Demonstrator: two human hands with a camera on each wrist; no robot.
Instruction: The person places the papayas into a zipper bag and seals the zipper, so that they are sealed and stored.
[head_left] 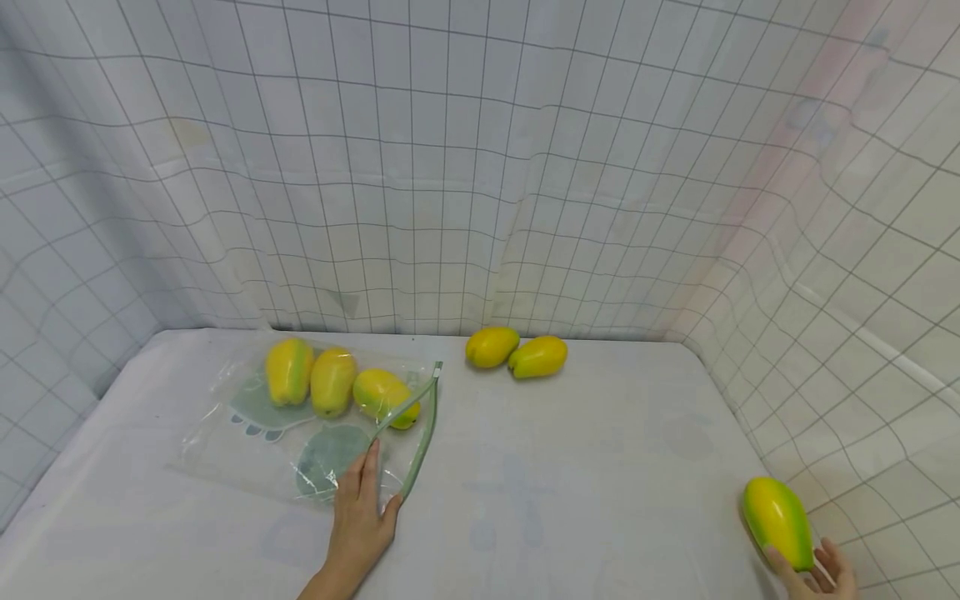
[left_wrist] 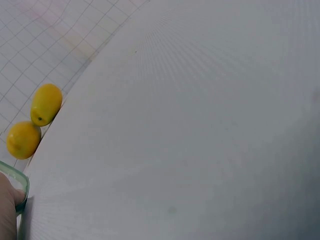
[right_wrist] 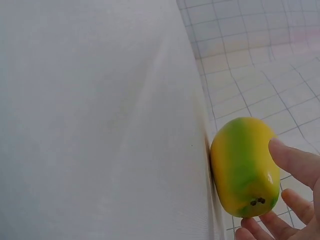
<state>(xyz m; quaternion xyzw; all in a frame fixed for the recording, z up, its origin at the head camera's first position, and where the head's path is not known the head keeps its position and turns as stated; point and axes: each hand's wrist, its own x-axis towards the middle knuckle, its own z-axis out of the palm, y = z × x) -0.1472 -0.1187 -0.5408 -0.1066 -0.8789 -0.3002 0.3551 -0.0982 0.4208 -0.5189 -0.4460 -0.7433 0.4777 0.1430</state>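
Observation:
A clear zip bag (head_left: pixel 217 446) with green patches and a green strip along its mouth lies at the left in the head view. Inside it are three yellow-green papayas, one (head_left: pixel 384 392) close to the mouth. My left hand (head_left: pixel 360 521) touches the bag's mouth, its fingers by one edge and its thumb by the other, parted. In the left wrist view only part of that hand and the green strip (left_wrist: pixel 22 182) show. At the far right lies another papaya (head_left: pixel 778 521). My right hand (right_wrist: pixel 297 192) is around its near end, thumb beside it and fingertips by its lower end.
Two more papayas, one (head_left: pixel 492 347) beside the other (head_left: pixel 538 357), lie by the back wall. A white cloth covers the table (head_left: pixel 585 483). Grid-patterned curtains (head_left: pixel 480 167) enclose the back and both sides. The right papaya lies close to the side curtain.

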